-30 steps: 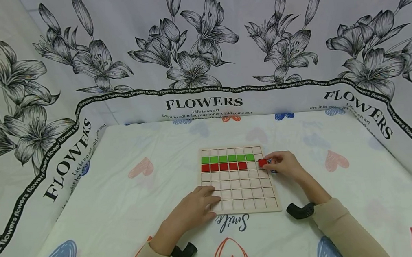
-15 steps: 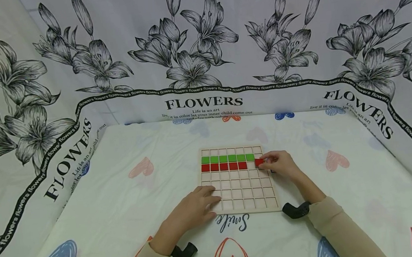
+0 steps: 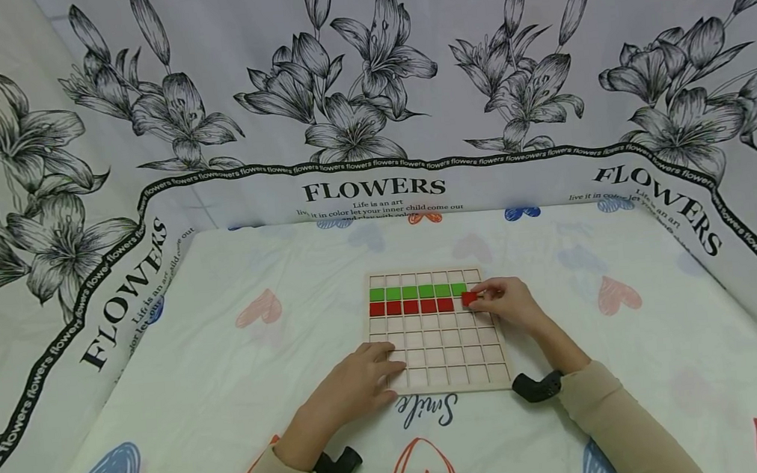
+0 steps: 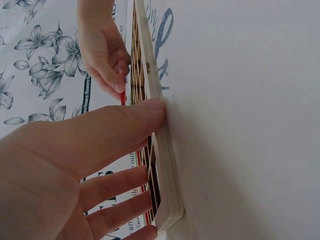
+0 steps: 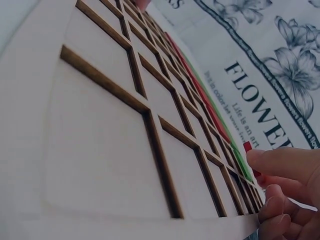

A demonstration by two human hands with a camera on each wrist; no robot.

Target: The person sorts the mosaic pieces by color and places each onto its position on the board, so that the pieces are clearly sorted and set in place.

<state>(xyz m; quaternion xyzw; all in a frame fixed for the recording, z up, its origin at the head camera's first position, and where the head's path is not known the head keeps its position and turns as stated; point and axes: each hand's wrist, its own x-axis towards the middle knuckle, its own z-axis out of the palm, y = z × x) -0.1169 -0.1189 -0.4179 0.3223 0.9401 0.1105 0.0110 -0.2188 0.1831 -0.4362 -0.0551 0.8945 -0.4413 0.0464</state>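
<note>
A wooden grid board [image 3: 433, 359] lies on the white cloth, divided into square cells. One of its rows holds green square tiles [image 3: 419, 292], and the row just nearer holds red square tiles [image 3: 412, 307]. Between thumb and fingertips my right hand [image 3: 511, 304] pinches another red tile [image 3: 469, 298], above the right end of the red row. In the right wrist view that red tile [image 5: 247, 146] is tilted up off the board. My left hand [image 3: 354, 383] rests on the board's near left corner; in the left wrist view its thumb [image 4: 135, 117] lies against the board's edge and its fingers are extended.
A white cloth [image 3: 230, 400] printed with hearts and "Smile" covers the table. Behind it hangs a flower-printed curtain [image 3: 374, 188]. A black device is worn at the left wrist [image 3: 339, 467] and another at the right wrist [image 3: 536, 386].
My right hand has moved slightly left, carrying the red tile from the board's right edge to beside the last red tile in the row. The left hand stays put.
</note>
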